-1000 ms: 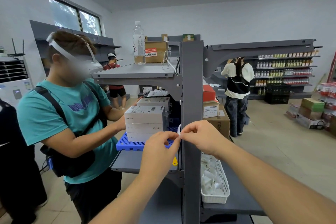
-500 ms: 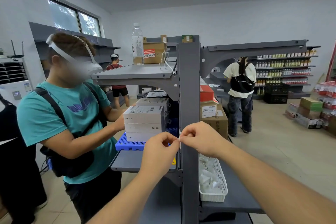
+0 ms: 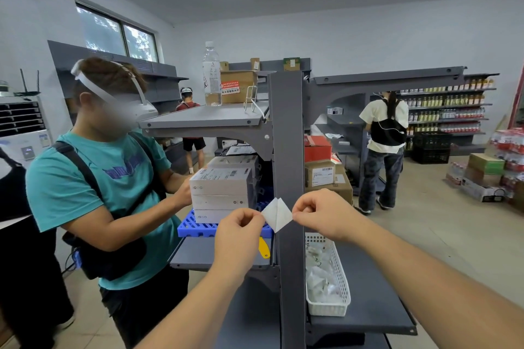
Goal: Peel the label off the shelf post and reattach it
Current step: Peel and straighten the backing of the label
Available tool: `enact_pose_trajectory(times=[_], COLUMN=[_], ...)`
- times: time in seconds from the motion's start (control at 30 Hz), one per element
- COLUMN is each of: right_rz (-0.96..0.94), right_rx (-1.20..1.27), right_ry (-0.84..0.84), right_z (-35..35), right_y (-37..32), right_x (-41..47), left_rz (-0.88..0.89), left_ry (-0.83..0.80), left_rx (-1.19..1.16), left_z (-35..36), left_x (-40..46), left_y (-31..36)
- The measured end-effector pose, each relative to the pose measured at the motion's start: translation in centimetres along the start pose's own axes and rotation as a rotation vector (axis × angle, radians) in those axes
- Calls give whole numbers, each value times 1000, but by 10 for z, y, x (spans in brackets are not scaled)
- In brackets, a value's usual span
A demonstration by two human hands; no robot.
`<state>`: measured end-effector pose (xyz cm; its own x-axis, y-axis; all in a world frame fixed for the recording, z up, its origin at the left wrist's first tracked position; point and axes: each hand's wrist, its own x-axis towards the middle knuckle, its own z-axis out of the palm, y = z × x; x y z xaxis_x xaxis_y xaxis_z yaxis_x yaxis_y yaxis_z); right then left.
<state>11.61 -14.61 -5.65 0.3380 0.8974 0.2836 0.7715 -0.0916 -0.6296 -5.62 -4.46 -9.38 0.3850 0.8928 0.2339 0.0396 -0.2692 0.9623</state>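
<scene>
White label (image 3: 276, 215) held in front of the grey shelf post (image 3: 286, 150), turned corner-up like a diamond. Left hand (image 3: 241, 231) pinches its left corner, right hand (image 3: 319, 211) pinches its right corner; whether it touches the post cannot be told.

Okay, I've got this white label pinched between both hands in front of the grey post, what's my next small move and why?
Probably bring the white diamond-shaped paper label forward flat against the face of the grey metal shelf post. The left hand and right hand each pinch an opposite corner, so the label is stretched in front of the post, seemingly peeled free, leaving reattachment.
</scene>
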Motion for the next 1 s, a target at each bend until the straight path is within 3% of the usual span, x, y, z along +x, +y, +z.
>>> enact_pose_trajectory(times=[0.53, 0.7, 1.0], right_rz=[69, 143, 212], right_rx=[-29, 44, 60], right_ry=[70, 109, 161], right_z=[-28, -39, -57], right_y=[41, 59, 90], right_x=[-12, -18, -38], left_rz=[-43, -15, 8], left_ry=[62, -1, -251], left_rx=[79, 135, 285], left_z=[6, 17, 63], left_x=[-5, -10, -26], left_y=[-3, -9, -16])
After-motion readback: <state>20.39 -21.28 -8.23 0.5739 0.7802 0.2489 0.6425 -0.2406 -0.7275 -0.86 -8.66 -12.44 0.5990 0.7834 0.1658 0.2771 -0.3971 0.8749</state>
